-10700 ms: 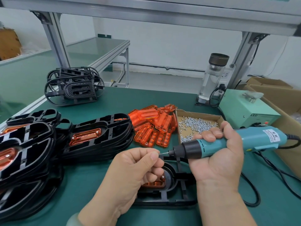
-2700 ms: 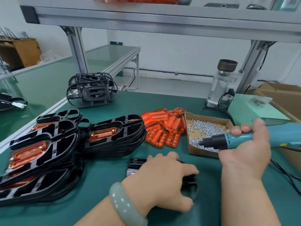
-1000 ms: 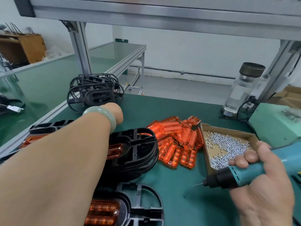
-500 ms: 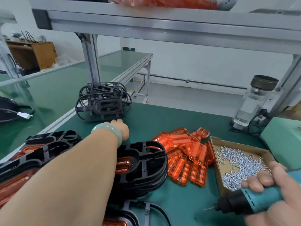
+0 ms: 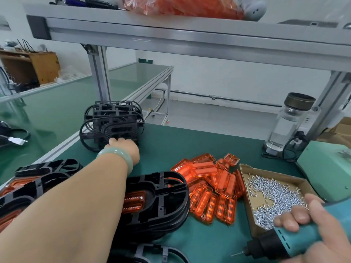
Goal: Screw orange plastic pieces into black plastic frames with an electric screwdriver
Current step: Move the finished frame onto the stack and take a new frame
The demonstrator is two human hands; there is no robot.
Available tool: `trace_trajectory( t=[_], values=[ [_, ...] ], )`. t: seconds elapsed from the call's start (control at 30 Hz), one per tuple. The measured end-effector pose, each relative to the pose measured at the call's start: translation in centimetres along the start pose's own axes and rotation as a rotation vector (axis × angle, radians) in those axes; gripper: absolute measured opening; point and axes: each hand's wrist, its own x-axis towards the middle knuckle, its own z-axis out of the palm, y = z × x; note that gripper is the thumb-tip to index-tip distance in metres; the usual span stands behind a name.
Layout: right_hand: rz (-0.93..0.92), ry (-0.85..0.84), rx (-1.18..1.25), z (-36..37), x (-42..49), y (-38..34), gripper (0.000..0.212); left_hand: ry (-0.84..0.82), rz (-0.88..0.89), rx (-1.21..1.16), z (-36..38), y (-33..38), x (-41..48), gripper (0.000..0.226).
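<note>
Left hand [image 5: 125, 148] reaches far to the black frames [image 5: 114, 123], grasp unclear; right hand [image 5: 331, 243] grips the screwdriver [image 5: 296, 241].

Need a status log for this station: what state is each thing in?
left hand, touching the empty black frames; grip unclear
right hand, gripping the electric screwdriver
electric screwdriver, held clear of any work, bit pointing left
screw box, open, partly filled with screws
orange pieces, loose in a pile
assembled frames, stacked, top one with orange piece fitted
bottle, upright, capped
</note>
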Motion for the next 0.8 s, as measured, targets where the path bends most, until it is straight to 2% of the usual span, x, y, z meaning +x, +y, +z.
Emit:
trace_trajectory(
  t=[0.07, 0.13, 0.33, 0.53, 0.67, 0.73, 0.8],
  values=[
    [0.002, -0.005, 0.011, 0.0, 0.0, 0.2, 0.025, 0.051, 0.033, -0.035, -0.8, 0.0, -0.6, 0.007],
    [0.007, -0.001, 0.019, 0.0, 0.0, 0.3, 0.027, 0.114, 0.112, -0.005, -1.3, 0.4, -1.4, 0.015],
    [0.008, -0.008, 0.081, 0.0, -0.2, 0.3, 0.026, 0.088, 0.283, 0.129, -1.3, 1.7, -3.5, 0.021],
    [0.016, -0.019, 0.174, -0.4, -0.2, -0.5, 0.023, 0.136, 0.375, -0.018, -2.8, 2.2, -6.1, 0.013],
    [0.015, -0.009, 0.228, -0.7, -0.3, -1.1, 0.02, 0.279, 0.447, -0.274, -5.9, 2.1, -8.5, 0.009],
    [0.007, -0.012, 0.257, -0.9, -0.4, -1.5, 0.018, 0.377, 0.509, -0.615, -7.3, 1.9, -10.2, 0.006],
    [0.006, -0.016, 0.269, -1.1, -0.3, -1.9, 0.018, 0.375, 0.562, -1.061, -8.1, 1.6, -12.3, 0.012]
  ],
)
